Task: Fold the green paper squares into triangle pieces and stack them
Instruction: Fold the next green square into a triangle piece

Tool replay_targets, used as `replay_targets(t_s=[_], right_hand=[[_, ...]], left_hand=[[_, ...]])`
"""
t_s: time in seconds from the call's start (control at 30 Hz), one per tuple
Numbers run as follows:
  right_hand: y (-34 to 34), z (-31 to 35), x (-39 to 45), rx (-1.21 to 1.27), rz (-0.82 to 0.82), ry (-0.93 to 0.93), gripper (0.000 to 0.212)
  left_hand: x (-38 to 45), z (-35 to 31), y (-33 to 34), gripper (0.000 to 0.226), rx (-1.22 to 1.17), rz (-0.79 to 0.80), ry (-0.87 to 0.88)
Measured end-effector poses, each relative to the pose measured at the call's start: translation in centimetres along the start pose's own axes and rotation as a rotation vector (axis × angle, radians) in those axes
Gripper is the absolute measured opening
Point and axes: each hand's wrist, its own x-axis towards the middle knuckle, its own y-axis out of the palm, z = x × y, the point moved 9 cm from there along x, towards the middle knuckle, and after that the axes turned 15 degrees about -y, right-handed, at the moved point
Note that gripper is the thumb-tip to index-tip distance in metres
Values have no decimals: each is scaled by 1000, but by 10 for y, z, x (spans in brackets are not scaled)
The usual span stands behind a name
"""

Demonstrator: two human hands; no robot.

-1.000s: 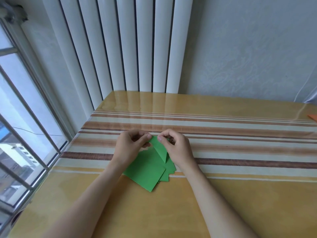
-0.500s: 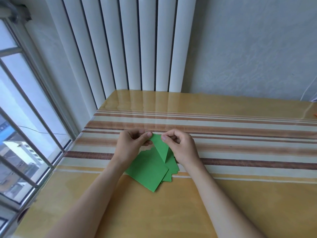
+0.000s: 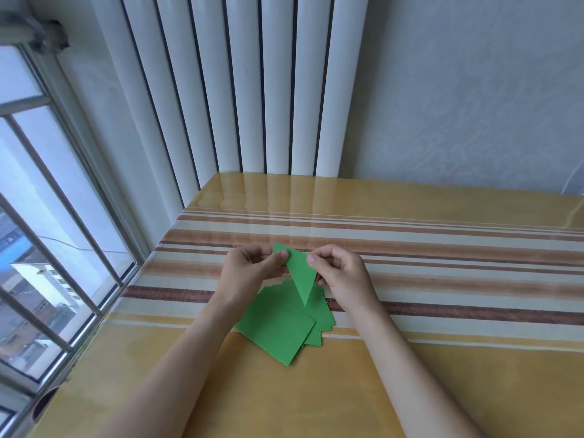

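A barred window (image 3: 47,248) stands far to the left of both hands, and a white ribbed radiator (image 3: 240,90) rises beyond them against the wall, at the worktop's far edge.

The left hand (image 3: 249,268) is held above the striped worktop (image 3: 442,358), its fingers (image 3: 279,257) curled, with the thumb pressed against the left edge of a folded green paper triangle (image 3: 300,275); the other fingertips are tucked behind the paper, so the hand pinches it. The triangle sits between the two hands, lifted off the surface, its broad side up near the fingertips and its sharp point hanging down toward the person.

Below and just nearer than the fingers lies a loose pile of green paper squares (image 3: 278,330), flat on the worktop, fanned so several corners stick out on the right side. The triangle's tip overlaps the pile's far part in this view; whether it touches cannot be told.

The right hand (image 3: 339,273) mirrors the left: fingers curled, thumb and forefinger tip meeting at the triangle's right corner, pinching it. Both forearms reach in from the bottom edge, one on each side of the pile.
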Motion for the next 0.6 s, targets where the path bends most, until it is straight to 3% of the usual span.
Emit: replay_targets(t_s=[0.3,0.4,0.5,0.6], right_hand=[[10,10,0,-62,69,-85,7],[7,11,1,-93,55,-108,7],[4,11,2,-128,31,-127,9],[3,14,2,-164,12,-164,10]], left_hand=[[-1,0,16,16,77,122,20],[0,0,8,14,81,44,27],[-4,-10,-1,20,209,-102,162],[-8,-16,2,14,321,-150,226]])
